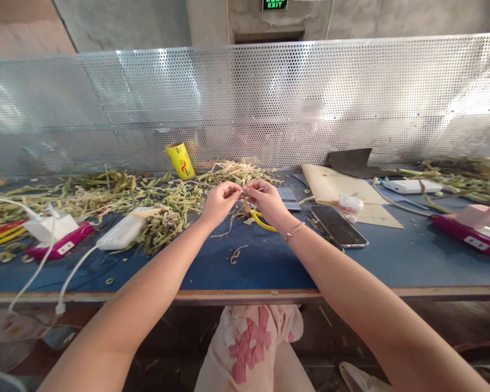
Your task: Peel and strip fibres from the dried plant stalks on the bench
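Note:
Over the middle of the blue table, my left hand (221, 202) and my right hand (268, 202) meet fingertip to fingertip. Both are closed in a pinch on a small, pale piece of dried plant (244, 190), mostly covered by the fingers. Just behind them lies a heap of dried, straw-coloured stalks and leaves (237, 171). Below the right hand are the yellow handles (263, 222) of a tool, its other end hidden. A curled brown scrap (237, 253) rests on the table (245, 275) in front of the hands.
Greenish dried plants (163, 218) spread leftward, near a yellow tube (180, 161), a white power bank (124, 231) and a magenta power strip (61, 245). To the right lie a phone (340, 226), an earphone case (350, 204) and papers (338, 185). A perforated metal screen (212, 103) stands behind.

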{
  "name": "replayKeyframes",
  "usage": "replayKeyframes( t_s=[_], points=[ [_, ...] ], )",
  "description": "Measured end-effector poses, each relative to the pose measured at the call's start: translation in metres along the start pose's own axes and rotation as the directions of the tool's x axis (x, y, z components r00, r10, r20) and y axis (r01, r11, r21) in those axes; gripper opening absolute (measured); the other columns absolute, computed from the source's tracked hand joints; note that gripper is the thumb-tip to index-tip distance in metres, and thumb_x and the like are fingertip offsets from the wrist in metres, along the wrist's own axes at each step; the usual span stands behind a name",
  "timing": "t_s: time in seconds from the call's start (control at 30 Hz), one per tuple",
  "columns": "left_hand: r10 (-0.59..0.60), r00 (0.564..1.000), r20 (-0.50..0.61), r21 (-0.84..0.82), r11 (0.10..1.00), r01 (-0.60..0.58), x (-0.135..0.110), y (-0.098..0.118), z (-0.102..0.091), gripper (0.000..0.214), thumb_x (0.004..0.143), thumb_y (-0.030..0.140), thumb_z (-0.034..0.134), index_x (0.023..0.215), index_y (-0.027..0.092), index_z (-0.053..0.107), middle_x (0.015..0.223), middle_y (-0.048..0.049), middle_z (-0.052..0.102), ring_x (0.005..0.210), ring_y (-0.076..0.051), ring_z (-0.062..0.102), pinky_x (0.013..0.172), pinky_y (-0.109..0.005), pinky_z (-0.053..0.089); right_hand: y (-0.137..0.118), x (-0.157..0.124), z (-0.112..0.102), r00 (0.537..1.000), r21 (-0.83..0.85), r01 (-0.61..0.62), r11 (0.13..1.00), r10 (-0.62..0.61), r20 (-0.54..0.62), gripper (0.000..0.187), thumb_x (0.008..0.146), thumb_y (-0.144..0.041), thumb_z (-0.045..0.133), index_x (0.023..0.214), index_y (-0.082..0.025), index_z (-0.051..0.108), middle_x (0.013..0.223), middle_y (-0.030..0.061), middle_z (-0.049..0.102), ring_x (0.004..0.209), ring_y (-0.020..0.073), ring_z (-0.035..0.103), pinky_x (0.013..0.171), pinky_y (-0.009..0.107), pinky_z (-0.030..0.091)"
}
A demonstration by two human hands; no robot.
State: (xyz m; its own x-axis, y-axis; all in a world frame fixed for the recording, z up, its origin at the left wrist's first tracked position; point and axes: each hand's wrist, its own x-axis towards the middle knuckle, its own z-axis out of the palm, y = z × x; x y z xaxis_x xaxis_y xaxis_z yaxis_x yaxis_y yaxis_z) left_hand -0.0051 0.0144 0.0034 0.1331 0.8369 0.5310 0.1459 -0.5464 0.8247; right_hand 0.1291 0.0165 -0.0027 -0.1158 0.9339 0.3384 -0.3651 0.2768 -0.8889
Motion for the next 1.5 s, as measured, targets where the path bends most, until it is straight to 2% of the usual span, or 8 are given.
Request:
replayKeyframes(
  t_s=[0.23,0.57,0.67,0.83,1.03,1.2,1.37,1.5],
  points=[
    [0.049,0.999,0.002,0.105,0.993,-0.049,-0.003,0.003,0.001,0.013,0.066,0.027,0.061,0.073,0.016,0.059,0.070,-0.0025,0.063,0.067,-0.013,0.059,0.068,-0.027,0.047,-0.001,-0.002,0.000,1.000,-0.065,0.027,0.997,-0.027,-0.001,0.019,0.057,-0.031,0.067,0.064,-0.018,0.056,0.060,-0.0048,0.052,0.054,0.0052,0.046,0.051,0.019,0.037],
    [0.002,1.000,-0.029,0.094,0.996,0.001,-0.005,0.009,0.006,0.013,0.063,0.027,0.062,0.065,0.016,0.057,0.063,-0.0001,0.059,0.061,-0.011,0.054,0.062,-0.025,0.043,-0.002,-0.003,0.002,1.000,0.000,0.011,1.000,-0.011,0.016,0.021,0.055,-0.031,0.069,0.063,-0.017,0.056,0.060,-0.0035,0.054,0.057,0.0060,0.049,0.057,0.021,0.041],
    [-0.063,0.997,-0.047,0.021,0.998,0.064,-0.002,0.005,0.004,0.014,0.060,0.027,0.064,0.063,0.015,0.058,0.061,0.0001,0.059,0.060,-0.011,0.053,0.062,-0.025,0.042,-0.005,-0.002,0.000,1.000,0.041,0.011,0.999,-0.012,0.024,0.022,0.056,-0.033,0.070,0.064,-0.018,0.056,0.063,-0.0034,0.054,0.057,0.0060,0.049,0.059,0.021,0.043],
    [-0.182,0.981,-0.067,-0.225,0.961,0.163,0.002,0.003,0.001,0.017,0.055,0.027,0.068,0.063,0.014,0.059,0.060,0.0002,0.059,0.059,-0.010,0.053,0.065,-0.026,0.043,-0.007,0.001,-0.005,0.997,0.114,0.002,0.994,-0.012,0.080,0.023,0.056,-0.030,0.072,0.071,-0.020,0.059,0.065,-0.0031,0.056,0.062,0.0074,0.053,0.068,0.024,0.047],
    [-0.180,0.983,0.017,-0.317,0.932,0.176,0.000,0.008,0.001,0.015,0.054,0.023,0.069,0.060,0.014,0.059,0.058,0.0018,0.057,0.058,-0.008,0.052,0.065,-0.025,0.043,-0.006,0.004,-0.009,0.998,0.160,0.042,0.986,-0.048,0.032,0.025,0.052,-0.030,0.075,0.069,-0.020,0.059,0.069,-0.0028,0.060,0.061,0.0060,0.054,0.065,0.021,0.048],
    [-0.167,0.983,0.071,-0.328,0.927,0.181,0.000,0.004,0.001,0.014,0.055,0.022,0.069,0.060,0.014,0.059,0.058,0.0020,0.056,0.059,-0.007,0.052,0.064,-0.024,0.043,-0.007,0.006,-0.010,0.999,0.066,0.039,0.997,-0.037,-0.031,0.028,0.051,-0.032,0.076,0.070,-0.020,0.058,0.066,-0.0033,0.061,0.057,0.0060,0.053,0.054,0.019,0.044],
    [-0.224,0.973,0.058,-0.298,0.926,0.231,0.000,0.004,0.000,0.015,0.055,0.023,0.069,0.061,0.013,0.060,0.058,0.0007,0.058,0.056,-0.008,0.054,0.063,-0.025,0.045,-0.007,0.004,-0.008,0.977,-0.084,0.210,0.974,-0.211,-0.009,0.019,0.057,-0.028,0.072,0.069,-0.021,0.059,0.068,-0.0026,0.062,0.064,0.0088,0.056,0.065,0.024,0.046],
    [-0.252,0.961,0.114,-0.219,0.937,0.272,-0.002,0.006,0.002,0.015,0.057,0.022,0.068,0.065,0.012,0.060,0.057,-0.0001,0.059,0.055,-0.010,0.056,0.062,-0.027,0.047,-0.009,0.002,-0.007,0.958,-0.296,0.283,0.912,-0.285,0.039,0.008,0.061,-0.024,0.067,0.065,-0.020,0.062,0.065,-0.0019,0.061,0.062,0.0099,0.053,0.065,0.027,0.044]
  ],
)
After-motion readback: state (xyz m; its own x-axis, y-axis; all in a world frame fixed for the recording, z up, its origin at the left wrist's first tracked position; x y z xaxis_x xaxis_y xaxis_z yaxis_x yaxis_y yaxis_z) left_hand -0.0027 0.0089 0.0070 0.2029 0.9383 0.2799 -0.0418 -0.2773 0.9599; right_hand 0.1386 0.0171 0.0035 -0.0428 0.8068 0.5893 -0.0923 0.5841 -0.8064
